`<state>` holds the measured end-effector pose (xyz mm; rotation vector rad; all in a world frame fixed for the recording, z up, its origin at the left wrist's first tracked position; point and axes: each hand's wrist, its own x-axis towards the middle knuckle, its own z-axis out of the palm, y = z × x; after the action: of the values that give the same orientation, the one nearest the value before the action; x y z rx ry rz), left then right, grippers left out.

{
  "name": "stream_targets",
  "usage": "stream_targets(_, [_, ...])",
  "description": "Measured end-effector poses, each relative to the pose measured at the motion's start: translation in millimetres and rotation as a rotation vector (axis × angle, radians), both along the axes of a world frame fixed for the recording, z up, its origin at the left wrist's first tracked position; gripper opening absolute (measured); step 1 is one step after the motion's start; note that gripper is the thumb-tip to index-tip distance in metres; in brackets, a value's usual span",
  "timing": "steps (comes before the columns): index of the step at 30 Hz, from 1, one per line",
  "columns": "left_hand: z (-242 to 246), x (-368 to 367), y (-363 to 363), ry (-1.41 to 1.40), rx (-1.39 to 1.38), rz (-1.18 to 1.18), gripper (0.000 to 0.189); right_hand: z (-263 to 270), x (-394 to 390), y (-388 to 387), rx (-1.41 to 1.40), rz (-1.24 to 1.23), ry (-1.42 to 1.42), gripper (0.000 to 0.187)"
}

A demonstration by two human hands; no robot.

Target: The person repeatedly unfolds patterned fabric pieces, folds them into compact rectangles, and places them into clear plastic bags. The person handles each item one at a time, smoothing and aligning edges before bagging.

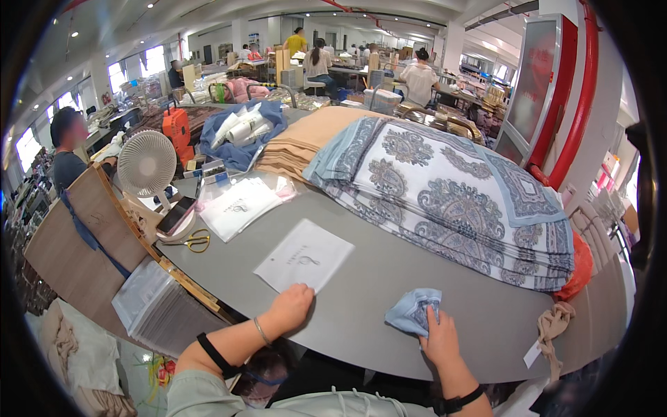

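Observation:
My right hand grips a small folded light-blue paisley cloth over the grey table. My left hand lies at the lower edge of a flat white printed bag; its fingers are curled, and whether they pinch the bag is not plain. Beyond my right hand rises a large stack of paisley-printed scarves with blue borders, a smaller folded piece on top. More white printed bags lie at the left back of the table.
Yellow-handled scissors, a phone and a white fan stand or lie at the left. Tan folded fabric is behind. A beige knotted cloth hangs at the right edge. Several people work farther off.

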<state>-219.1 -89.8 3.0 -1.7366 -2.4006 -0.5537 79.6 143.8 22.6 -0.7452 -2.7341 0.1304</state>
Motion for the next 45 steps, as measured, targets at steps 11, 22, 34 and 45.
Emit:
stream_targets(11, [6, 121, 35, 0.110, -0.027, -0.376, 0.014, 6, -65, -67, -0.134, 0.112, -0.015, 0.072])
stream_targets(22, [29, 141, 70, 0.081, 0.083, -0.398, 0.019, -2, 14, -8, -0.040, -0.249, -0.045, 0.070])
stream_targets(34, [22, 135, 96, -0.108, 0.001, -0.419, 0.014, 13, 24, -7, -0.623, -0.021, 0.123, 0.062])
stream_targets(45, [52, 88, 80, -0.304, -0.232, -0.155, 0.035, 13, -5, -59, -0.188, 0.488, -0.029, 0.073])
